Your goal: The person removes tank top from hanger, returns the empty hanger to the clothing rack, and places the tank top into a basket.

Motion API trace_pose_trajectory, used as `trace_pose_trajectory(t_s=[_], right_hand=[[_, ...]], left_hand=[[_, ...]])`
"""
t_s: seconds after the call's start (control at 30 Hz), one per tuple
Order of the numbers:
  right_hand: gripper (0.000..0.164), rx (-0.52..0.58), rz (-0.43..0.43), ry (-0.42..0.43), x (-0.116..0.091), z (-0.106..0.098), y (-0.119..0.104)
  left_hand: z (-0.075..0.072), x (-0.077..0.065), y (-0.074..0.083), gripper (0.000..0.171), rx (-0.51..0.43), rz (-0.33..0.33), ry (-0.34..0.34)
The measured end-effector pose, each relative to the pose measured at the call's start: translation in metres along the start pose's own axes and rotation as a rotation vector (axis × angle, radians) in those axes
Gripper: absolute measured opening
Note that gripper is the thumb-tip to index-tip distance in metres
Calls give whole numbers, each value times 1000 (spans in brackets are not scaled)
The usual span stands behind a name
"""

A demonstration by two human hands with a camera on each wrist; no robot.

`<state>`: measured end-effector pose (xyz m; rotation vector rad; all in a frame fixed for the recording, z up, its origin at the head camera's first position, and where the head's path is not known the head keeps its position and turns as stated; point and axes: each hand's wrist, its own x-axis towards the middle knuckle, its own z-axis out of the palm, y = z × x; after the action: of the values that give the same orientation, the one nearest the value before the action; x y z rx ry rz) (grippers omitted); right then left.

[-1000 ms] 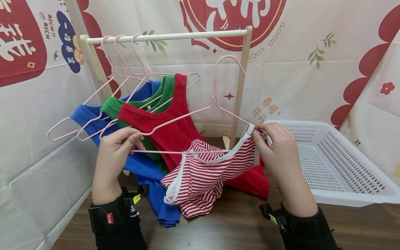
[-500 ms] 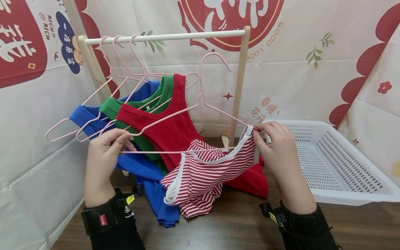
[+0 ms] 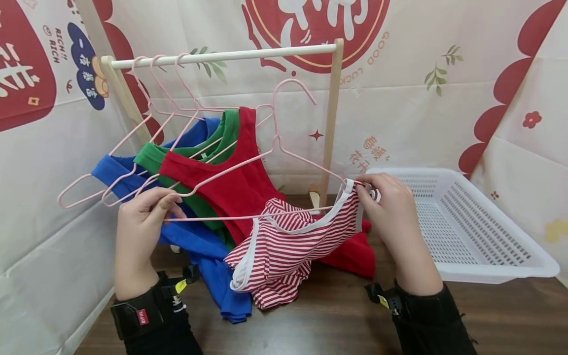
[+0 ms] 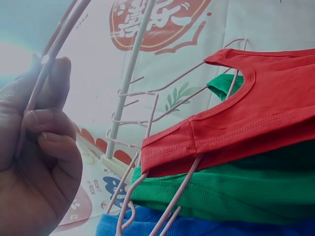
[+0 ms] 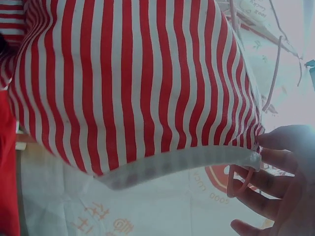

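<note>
A pink wire hanger [image 3: 222,217] is held out in front of the rack, hook upward. At its left end, my left hand [image 3: 141,231] pinches the wire between thumb and fingers. A red-and-white striped tank top [image 3: 301,244] with white trim has one shoulder strap over the hanger's right end; its other side droops, bunched, toward the table. My right hand [image 3: 389,209] pinches that strap at the hanger's end. In the right wrist view, the hanger's looped tip [image 5: 240,191] pokes out past the strap beside the fingers.
A small rack [image 3: 248,55] carries several pink hangers with a blue top [image 3: 213,271], a green top [image 3: 146,155] and a red top [image 3: 222,182], close behind the striped one. To the right stands a white perforated basket [image 3: 501,212]. Printed cloth surrounds the brown table [image 3: 310,325].
My left hand has drawn the hanger leftward, and its hook has shifted left, away from the rack's right post. The right hand keeps its pinch on the strap. The head view has turned slightly.
</note>
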<state>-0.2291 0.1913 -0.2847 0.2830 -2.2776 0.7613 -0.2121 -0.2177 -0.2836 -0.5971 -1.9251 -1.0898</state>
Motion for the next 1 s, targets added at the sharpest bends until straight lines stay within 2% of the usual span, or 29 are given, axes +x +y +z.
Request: trace_pose_trajectory(t_s=[0.27, 0.47, 0.73, 1.0], right_hand=[[21, -53, 19, -70, 4, -1, 6], [21, -106, 14, -119, 3, -2, 9], [19, -95, 23, -132, 2, -1, 14], [24, -94, 114, -178, 3, -4, 20]], left_hand=[[4, 7, -1, 10, 21, 58, 1], [1, 12, 2, 9, 55, 82, -17], [-3, 2, 7, 11, 131, 93, -51], [-8, -2, 10, 7, 177, 90, -77]])
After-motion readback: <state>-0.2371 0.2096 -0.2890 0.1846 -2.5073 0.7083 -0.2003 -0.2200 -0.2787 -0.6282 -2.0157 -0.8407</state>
